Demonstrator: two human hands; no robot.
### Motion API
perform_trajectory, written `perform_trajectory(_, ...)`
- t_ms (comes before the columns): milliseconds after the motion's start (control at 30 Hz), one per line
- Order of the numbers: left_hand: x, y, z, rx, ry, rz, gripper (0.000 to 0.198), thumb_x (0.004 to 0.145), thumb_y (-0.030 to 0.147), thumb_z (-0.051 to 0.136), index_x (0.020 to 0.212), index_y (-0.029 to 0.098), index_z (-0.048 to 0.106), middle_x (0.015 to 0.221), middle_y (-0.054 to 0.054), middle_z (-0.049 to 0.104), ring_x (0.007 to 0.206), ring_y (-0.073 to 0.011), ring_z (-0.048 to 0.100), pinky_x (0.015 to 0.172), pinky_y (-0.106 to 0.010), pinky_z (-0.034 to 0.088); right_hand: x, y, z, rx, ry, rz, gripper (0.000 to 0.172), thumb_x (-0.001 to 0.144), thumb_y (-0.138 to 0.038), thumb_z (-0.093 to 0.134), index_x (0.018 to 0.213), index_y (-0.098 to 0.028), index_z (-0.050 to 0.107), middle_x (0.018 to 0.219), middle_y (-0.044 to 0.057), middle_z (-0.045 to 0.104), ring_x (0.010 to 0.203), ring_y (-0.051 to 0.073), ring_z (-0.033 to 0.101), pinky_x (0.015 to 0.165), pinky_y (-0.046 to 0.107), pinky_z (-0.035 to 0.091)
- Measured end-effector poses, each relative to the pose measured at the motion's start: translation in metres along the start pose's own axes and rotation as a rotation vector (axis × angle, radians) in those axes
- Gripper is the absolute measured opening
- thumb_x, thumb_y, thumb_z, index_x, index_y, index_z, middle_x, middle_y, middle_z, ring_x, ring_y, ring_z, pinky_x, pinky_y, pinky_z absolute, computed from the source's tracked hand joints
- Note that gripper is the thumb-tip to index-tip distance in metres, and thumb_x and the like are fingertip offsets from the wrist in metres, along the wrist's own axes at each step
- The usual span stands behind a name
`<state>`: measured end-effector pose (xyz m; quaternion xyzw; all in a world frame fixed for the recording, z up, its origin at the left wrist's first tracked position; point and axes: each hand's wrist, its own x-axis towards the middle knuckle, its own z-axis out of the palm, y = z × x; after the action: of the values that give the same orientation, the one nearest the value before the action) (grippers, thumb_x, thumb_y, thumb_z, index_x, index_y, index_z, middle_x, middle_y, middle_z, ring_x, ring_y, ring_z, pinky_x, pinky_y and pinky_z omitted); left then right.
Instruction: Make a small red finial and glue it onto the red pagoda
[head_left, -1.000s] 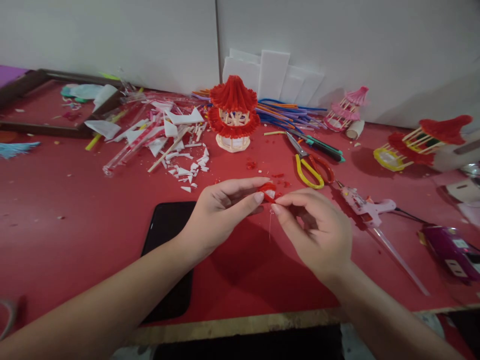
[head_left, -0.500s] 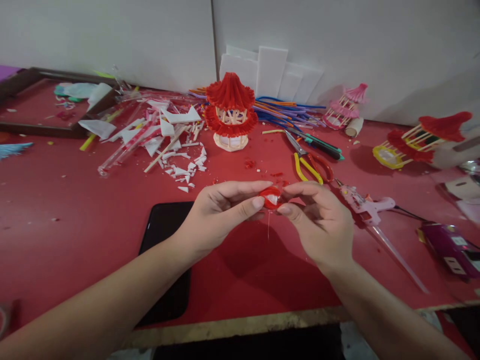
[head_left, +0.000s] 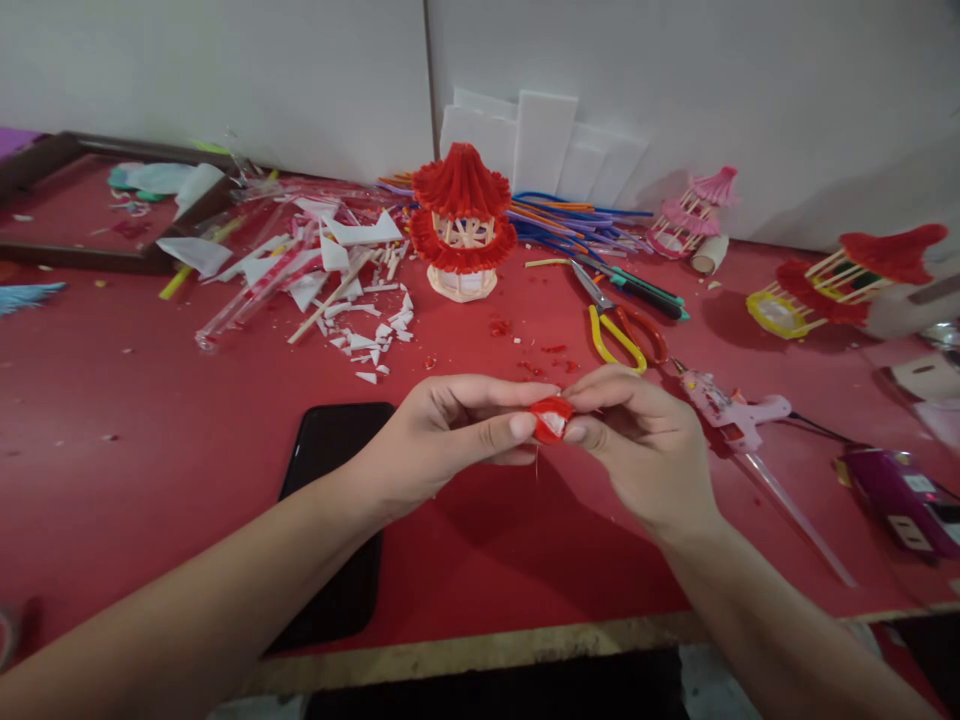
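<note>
Between the fingertips of both hands is a small round red piece [head_left: 551,420] with a white patch in its middle. My left hand [head_left: 465,425] pinches it from the left, thumb in front. From the right, my right hand [head_left: 637,440] pinches the same piece. A thin glue strand hangs beneath it. Beyond the hands stands a small pagoda model [head_left: 463,225] with two red fuzzy roofs on pale sticks. Red scraps [head_left: 553,350] lie just past my fingers.
Pliers [head_left: 619,330], a green-edged cutter [head_left: 645,290] and a pink glue gun [head_left: 735,410] lie to the right, near a purple power strip [head_left: 900,500]. A black phone [head_left: 334,520] lies under my left forearm. White foam scraps [head_left: 364,235] and pipe cleaners [head_left: 577,228] fill the back.
Both hands have come slightly nearer to me with the red piece. The piece has been tilted, so its white patch sits at a different angle.
</note>
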<state>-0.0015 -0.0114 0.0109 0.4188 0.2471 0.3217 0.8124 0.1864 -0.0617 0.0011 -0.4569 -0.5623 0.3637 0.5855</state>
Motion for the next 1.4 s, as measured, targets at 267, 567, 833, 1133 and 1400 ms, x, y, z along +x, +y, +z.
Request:
perform_trajectory(267,0.002,-0.002,-0.002,-0.027,-0.024,-0.056,0.018,0.077,0.019,0.083,0.094,0.025,0.082,0.089,0.001,0.082,0.076,-0.0098,0.076,0.071,-0.015,0.063,-0.002,0.0,-0.001,-0.043,0.003,0.0,0.014,0.076,-0.018,0.083,0.084,-0.028,0.076,0.08,-0.005,0.067,0.074,0.008,0.066,0.065,0.018,0.056)
perform_trajectory(567,0.01,0.0,-0.005,-0.225,0.198,-0.111,0.019,0.087,0.004,0.068,0.094,0.016,0.081,0.088,-0.001,0.082,0.077,-0.0112,0.077,0.068,-0.015,0.064,0.004,-0.001,-0.001,-0.109,0.019,0.028,0.016,0.079,-0.019,0.079,0.092,-0.029,0.077,0.09,-0.004,0.072,0.081,0.008,0.07,0.071,0.018,0.058)
perform_trajectory(833,0.028,0.011,-0.018,-0.373,0.709,0.102,0.022,0.093,0.002,0.055,0.083,0.012,0.073,0.076,-0.002,0.077,0.072,-0.0111,0.077,0.063,-0.014,0.062,0.071,0.026,-0.016,-0.49,-0.009,0.038,0.016,0.095,-0.027,0.055,0.089,-0.019,0.068,0.082,0.002,0.071,0.075,0.014,0.066,0.072,0.03,0.054)
perform_trajectory(1133,0.024,0.004,-0.019,-0.236,0.617,0.159,0.016,0.087,0.006,0.064,0.09,0.017,0.075,0.077,0.0,0.075,0.068,-0.0101,0.073,0.063,-0.018,0.06,0.115,0.056,0.018,-0.998,-0.334,-0.065,0.01,0.086,-0.016,0.066,0.087,-0.018,0.076,0.093,0.009,0.07,0.092,0.022,0.061,0.086,0.036,0.045)
perform_trajectory(1400,0.021,-0.002,-0.023,-0.121,0.429,0.164,0.016,0.075,0.018,0.082,0.09,0.019,0.079,0.086,-0.001,0.078,0.077,-0.0089,0.071,0.077,-0.019,0.059,0.124,0.068,0.022,-0.987,-0.345,-0.054,0.012,0.081,-0.01,0.065,0.074,-0.018,0.071,0.086,0.009,0.067,0.085,0.022,0.06,0.084,0.037,0.045)
